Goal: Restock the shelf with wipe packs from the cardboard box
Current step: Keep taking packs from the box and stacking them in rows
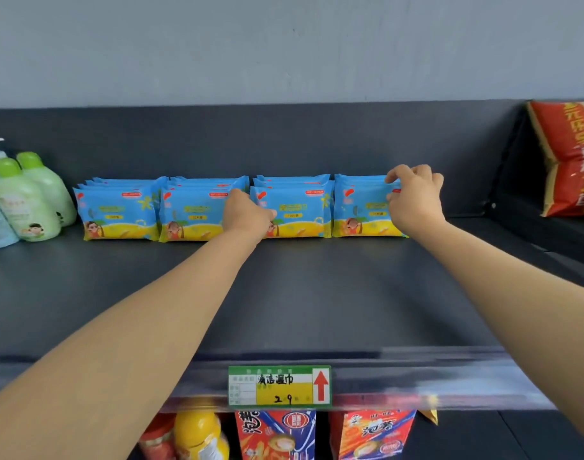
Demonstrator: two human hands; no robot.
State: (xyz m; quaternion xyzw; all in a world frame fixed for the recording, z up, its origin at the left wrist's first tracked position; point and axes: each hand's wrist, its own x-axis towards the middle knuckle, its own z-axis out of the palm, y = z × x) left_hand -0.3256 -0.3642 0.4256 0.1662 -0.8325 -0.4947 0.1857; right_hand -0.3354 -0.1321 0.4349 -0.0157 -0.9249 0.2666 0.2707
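Blue and yellow wipe packs stand upright in a row of stacks at the back of the dark shelf (284,293). The far-left stack (118,214) and the second stack (191,210) are untouched by fingers. My left hand (247,215) reaches between the second and third stack (297,210), pressing against the packs' fronts. My right hand (413,197) pinches the top right corner of the front pack of the rightmost stack (363,210). The cardboard box is out of view.
Green lotion bottles (28,204) stand at the shelf's left end. A red and yellow bag (569,157) sits in the neighbouring section on the right. A green and yellow price tag (279,386) hangs on the front rail. Snack packages (274,436) fill the shelf below.
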